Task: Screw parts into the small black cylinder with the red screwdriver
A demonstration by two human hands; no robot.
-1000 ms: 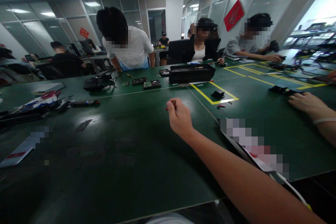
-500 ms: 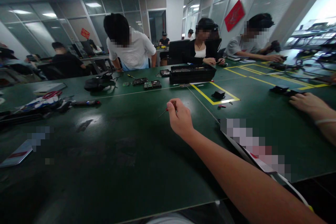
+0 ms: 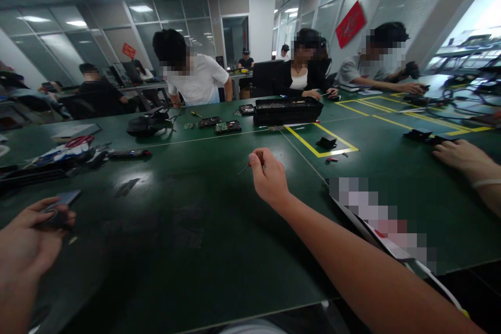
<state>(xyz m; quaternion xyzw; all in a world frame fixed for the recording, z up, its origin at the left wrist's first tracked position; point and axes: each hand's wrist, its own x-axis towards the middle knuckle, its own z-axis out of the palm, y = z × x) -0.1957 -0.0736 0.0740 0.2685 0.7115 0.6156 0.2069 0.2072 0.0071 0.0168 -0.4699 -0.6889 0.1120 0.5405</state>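
Right hand [image 3: 270,175]: fingers pinched on a slim screwdriver [image 3: 249,165], shaft jutting past them down-left, above the bench [image 3: 156,282]. Left hand [image 3: 31,250]: fingers curled about a small dark object [image 3: 56,219], lying between thumb and fingertips; phone [image 3: 69,198] just beyond.

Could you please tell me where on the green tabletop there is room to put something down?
The widest patch lies between the left hand and the right forearm, bar flat dark marks. A narrower strip runs between the right hand and the circuit boards. It is crowded around the tool heap at left and the cables at far right.
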